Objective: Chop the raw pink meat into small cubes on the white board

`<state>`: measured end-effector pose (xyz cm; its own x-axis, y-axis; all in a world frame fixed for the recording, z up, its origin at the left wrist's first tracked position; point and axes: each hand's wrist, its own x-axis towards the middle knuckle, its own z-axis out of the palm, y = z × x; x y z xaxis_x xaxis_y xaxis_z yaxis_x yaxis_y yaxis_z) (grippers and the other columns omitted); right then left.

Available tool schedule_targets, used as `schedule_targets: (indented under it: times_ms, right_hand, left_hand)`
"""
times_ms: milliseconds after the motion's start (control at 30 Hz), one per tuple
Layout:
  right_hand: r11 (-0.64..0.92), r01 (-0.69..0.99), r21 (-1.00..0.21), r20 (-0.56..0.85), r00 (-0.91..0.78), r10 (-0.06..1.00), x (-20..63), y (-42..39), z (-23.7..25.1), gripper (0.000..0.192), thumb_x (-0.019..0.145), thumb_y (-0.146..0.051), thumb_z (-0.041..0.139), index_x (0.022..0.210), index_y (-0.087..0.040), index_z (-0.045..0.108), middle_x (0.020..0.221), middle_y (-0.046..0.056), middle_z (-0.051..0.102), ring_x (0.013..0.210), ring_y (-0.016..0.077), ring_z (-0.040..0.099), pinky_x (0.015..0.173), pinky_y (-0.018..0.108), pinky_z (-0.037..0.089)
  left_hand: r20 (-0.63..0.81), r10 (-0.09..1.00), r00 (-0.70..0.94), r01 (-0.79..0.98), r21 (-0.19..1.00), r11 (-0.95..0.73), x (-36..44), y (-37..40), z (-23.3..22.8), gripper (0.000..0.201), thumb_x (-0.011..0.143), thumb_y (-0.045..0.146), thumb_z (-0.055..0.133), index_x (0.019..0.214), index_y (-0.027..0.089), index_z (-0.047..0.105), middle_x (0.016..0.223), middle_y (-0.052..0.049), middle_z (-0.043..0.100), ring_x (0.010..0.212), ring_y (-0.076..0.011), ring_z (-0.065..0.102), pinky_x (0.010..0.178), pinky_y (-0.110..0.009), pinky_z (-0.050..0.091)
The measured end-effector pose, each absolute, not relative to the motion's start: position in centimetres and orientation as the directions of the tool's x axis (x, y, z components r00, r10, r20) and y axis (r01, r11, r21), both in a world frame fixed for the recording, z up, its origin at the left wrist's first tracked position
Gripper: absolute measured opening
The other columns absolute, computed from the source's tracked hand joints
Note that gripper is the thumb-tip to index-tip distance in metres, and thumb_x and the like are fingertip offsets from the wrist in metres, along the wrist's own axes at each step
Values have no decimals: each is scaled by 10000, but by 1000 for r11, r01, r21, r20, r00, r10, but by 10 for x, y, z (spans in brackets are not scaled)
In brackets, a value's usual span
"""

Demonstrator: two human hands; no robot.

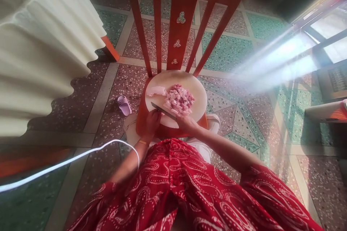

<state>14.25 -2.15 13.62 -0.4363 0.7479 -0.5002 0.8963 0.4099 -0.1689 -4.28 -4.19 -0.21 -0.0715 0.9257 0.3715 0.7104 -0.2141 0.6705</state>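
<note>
A round pale cutting board [189, 83] lies on the seat of an orange-red wooden chair [179, 25], filling most of the seat and reaching close to its back slats. Near the middle of the board sits a heap of diced pink meat [179, 99], and just beside it, toward the board's left edge, lies a larger uncut piece of meat [156, 91].

The left hand [152, 122] is clenched around the handle of a knife [163, 110] at the board's near-left edge; the blade slants across the near part of the board, its tip at the foot of the diced heap. The right hand [186, 122] rests at the board's near edge, fingers touching the diced meat, though it is probably only steadying it, since the fingertips are too small to read.

On the terrazzo floor left of the chair lies a lilac slipper [124, 105]. A white cable [81, 157] curves over the left forearm.
</note>
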Motion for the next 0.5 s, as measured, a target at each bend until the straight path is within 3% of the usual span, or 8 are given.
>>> schedule_targets:
  times_ms: [300, 500]
  right_hand:
    - [456, 866, -205, -498, -493, 713, 83, 15, 103, 258, 880, -158, 376, 1083, -116, 529, 925, 138, 659, 838, 217, 646, 683, 274, 485]
    - [457, 859, -228, -479, -508, 716, 87, 14, 104, 275, 872, -165, 397, 1103, -113, 535, 959, 140, 657, 858, 216, 641, 715, 279, 483]
  left_hand:
    - [322, 946, -37, 695, 689, -207, -45, -39, 1, 178, 887, 279, 460, 947, 200, 608, 941, -63, 635, 919, -195, 589, 880, -385, 495]
    - [334, 942, 43, 736, 627, -256, -46, -38, 0, 175, 886, 264, 441, 876, 193, 601, 921, -74, 615, 899, -201, 579, 835, -387, 497]
